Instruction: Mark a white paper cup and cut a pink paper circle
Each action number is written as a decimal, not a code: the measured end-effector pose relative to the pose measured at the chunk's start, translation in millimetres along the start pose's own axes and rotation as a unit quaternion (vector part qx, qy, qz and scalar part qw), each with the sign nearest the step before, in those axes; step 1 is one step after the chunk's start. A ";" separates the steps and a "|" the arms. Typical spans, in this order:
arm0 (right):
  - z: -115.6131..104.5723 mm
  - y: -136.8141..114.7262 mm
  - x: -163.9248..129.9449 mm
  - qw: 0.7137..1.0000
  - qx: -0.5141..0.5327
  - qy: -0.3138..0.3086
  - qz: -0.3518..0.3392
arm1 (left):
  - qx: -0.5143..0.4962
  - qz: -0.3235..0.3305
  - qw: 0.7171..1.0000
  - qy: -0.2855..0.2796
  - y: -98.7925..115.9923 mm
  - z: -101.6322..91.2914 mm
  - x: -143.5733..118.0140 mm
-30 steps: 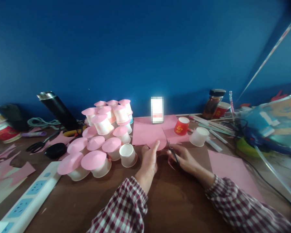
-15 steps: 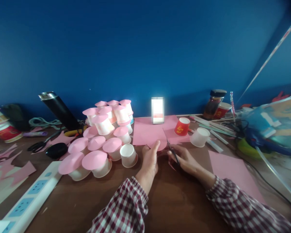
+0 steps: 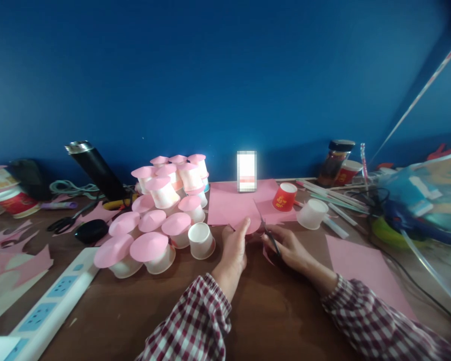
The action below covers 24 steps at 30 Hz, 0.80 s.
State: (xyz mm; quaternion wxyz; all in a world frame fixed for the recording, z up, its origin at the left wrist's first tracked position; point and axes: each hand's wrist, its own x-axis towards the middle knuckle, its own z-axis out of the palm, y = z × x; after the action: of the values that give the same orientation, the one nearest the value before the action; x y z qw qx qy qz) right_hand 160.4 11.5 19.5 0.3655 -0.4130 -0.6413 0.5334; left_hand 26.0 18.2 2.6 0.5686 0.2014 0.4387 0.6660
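My left hand (image 3: 233,250) pinches a piece of pink paper (image 3: 250,227) with a rounded edge, thumb on top; the other fingers are mostly hidden. In my right hand (image 3: 288,249) is a pair of dark scissors (image 3: 271,239), its blades pointing away from me at the right edge of that paper. A strip of pink paper hangs below the blades. Behind both hands lies a larger pink sheet (image 3: 225,203). A white paper cup (image 3: 201,240) stands just left of my left hand, beside several cups topped with pink paper cones (image 3: 149,246).
A red cup (image 3: 284,197) and a white cup (image 3: 312,213) stand beyond my right hand. At left are a power strip (image 3: 56,301), a black flask (image 3: 97,170), a second pair of scissors (image 3: 62,224) and pink scraps. A bright phone-like screen (image 3: 247,170) leans at the wall.
The whole view has shifted slightly, so the objects appear a little further right. Both hands keep nearly the same pose on the paper and scissors.
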 end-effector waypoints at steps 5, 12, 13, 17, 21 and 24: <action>-1.2 0.5 0.8 0.999 -0.037 0.000 -0.019 | 0.011 0.001 1.000 0.017 0.2 -0.1 0.6; -2.4 1.6 1.5 0.998 -0.057 0.005 -0.028 | 0.017 -0.011 0.999 0.032 -0.9 -0.3 2.1; -2.8 2.2 1.7 0.998 -0.059 0.004 -0.029 | 0.014 -0.013 0.999 0.031 -0.8 -0.1 2.1; -3.4 3.2 2.4 0.997 -0.071 0.003 -0.025 | -0.006 -0.010 1.000 0.012 1.5 1.4 0.9; -2.8 3.0 2.3 0.997 -0.076 0.003 -0.024 | -0.001 -0.014 1.000 0.028 2.6 1.8 0.7; -2.7 3.2 1.7 0.997 -0.071 0.003 -0.021 | 0.008 -0.010 0.999 0.047 0.5 0.9 2.0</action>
State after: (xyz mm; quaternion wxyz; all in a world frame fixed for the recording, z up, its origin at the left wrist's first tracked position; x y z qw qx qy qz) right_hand 162.7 14.4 16.8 0.3483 -0.4256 -0.6849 0.4780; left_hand 25.8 20.3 3.1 0.5526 0.1700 0.4721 0.6655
